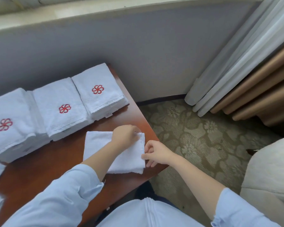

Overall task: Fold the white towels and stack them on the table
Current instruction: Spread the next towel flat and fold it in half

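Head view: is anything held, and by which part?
The small white terry towel. The left hand pinches its far right corner; the right hand pinches its right edge, nearer the person.

A grey-blue wall (154, 54) runs under a pale window sill (88, 10), with a dark baseboard (161, 99) at its foot. White curtains (233, 66) hang in the right corner, beside tan curtains (261, 89). The carpet (195, 136) is olive with a flower pattern. A reddish-brown wooden desk (39, 174) stands against the wall. A beige armchair (269, 169) is at the right.
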Demonstrator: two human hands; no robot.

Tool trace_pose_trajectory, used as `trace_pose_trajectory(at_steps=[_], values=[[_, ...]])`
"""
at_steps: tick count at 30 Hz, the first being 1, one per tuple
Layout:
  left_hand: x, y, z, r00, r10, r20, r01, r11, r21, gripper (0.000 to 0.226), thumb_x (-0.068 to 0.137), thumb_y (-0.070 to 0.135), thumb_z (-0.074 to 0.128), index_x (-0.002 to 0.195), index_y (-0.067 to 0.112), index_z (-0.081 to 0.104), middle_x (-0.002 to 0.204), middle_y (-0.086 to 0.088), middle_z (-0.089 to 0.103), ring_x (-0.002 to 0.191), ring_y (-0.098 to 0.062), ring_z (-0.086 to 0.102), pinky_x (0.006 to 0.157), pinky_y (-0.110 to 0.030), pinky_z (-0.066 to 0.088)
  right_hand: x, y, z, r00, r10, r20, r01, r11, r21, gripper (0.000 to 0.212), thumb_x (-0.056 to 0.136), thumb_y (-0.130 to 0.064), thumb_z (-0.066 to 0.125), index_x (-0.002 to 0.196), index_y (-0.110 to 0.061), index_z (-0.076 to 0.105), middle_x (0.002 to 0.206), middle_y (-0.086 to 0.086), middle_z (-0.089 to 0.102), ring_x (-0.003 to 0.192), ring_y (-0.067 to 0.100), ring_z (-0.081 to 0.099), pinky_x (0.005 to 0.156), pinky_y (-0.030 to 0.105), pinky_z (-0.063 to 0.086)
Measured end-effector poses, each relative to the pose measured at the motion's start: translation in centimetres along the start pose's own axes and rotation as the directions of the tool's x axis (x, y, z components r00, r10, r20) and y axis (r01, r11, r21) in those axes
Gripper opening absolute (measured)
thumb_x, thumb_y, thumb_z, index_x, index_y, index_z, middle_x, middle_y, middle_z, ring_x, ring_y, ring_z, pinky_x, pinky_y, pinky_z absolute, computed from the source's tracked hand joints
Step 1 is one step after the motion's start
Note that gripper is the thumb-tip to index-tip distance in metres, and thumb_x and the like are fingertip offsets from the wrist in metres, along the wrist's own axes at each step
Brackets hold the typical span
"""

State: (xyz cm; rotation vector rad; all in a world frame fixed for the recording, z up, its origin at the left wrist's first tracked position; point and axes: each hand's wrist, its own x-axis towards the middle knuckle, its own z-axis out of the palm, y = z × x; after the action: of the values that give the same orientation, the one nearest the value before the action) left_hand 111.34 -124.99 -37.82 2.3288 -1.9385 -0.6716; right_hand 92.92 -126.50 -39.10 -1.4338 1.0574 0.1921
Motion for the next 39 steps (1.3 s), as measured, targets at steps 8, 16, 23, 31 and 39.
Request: trace_pose_trajectory(at_steps=[8,16,23,31,39], values=[[-6.1,-0.4,2.0,0.927,0.317,0.203,-0.3,0.948,-0.11,0.034,0.091,0.012,0.058,0.113,0.034,0.072,0.119,0.014,0.066,0.104,-0.006,0.058,0.076,-0.011,0.041,-1.1,-0.7,-0.6,0.954,0.097,-0.285,-0.038,0.978,0.205,0.016,0.099,-0.01,0.044,0.09,-0.011,0.057,0.084,0.013,0.073,0.059,0.019,0.067,0.059,0.034,0.057],[-12.5,-2.0,2.8,0.905,0.308,0.293,-0.18,0.902,-0.394,0.04,0.09,0.006,0.055,0.115,0.032,0.071,0.121,0.014,0.067,0.109,-0.006,0.061,0.097,-0.023,0.051,-0.9,-2.2,4.1,0.963,-0.094,-0.253,0.08,0.995,-0.066,0.023,0.093,-0.009,0.052,0.106,-0.026,0.06,0.104,-0.005,0.067,0.099,0.013,0.063,0.087,0.039,0.056],[-17.8,-5.5,4.0,0.957,-0.233,-0.17,0.158,0.917,-0.367,0.029,0.09,0.024,0.066,0.117,0.036,0.065,0.128,0.014,0.056,0.118,-0.008,0.048,0.094,-0.015,0.038,-1.5,-2.6,8.3,0.986,-0.023,-0.166,0.046,0.99,0.134,0.047,0.096,-0.015,0.059,0.139,-0.023,0.041,0.128,-0.001,0.055,0.116,0.016,0.055,0.099,0.038,0.05],[-20.3,-8.4,5.3,0.895,-0.426,0.133,0.386,0.589,-0.71,0.062,0.089,0.019,0.068,0.143,0.036,0.043,0.154,0.0,0.02,0.134,-0.016,0.033,0.106,-0.026,0.034,-1.7,-2.8,10.4,0.988,-0.002,-0.153,0.047,0.954,0.295,0.042,0.089,0.002,0.059,0.118,-0.027,0.047,0.126,0.001,0.052,0.111,0.016,0.056,0.081,0.033,0.056],[-20.9,-10.0,3.6,0.888,-0.35,0.299,0.382,0.194,-0.904,0.065,0.089,0.0,0.058,0.142,0.035,0.047,0.139,0.007,0.052,0.115,-0.013,0.059,0.091,-0.027,0.053,-2.8,-1.8,10.9,0.991,-0.073,-0.113,0.1,0.963,0.251,0.069,0.085,0.004,0.056,0.121,-0.053,0.039,0.131,-0.01,0.046,0.116,0.009,0.051,0.066,0.019,0.055]])
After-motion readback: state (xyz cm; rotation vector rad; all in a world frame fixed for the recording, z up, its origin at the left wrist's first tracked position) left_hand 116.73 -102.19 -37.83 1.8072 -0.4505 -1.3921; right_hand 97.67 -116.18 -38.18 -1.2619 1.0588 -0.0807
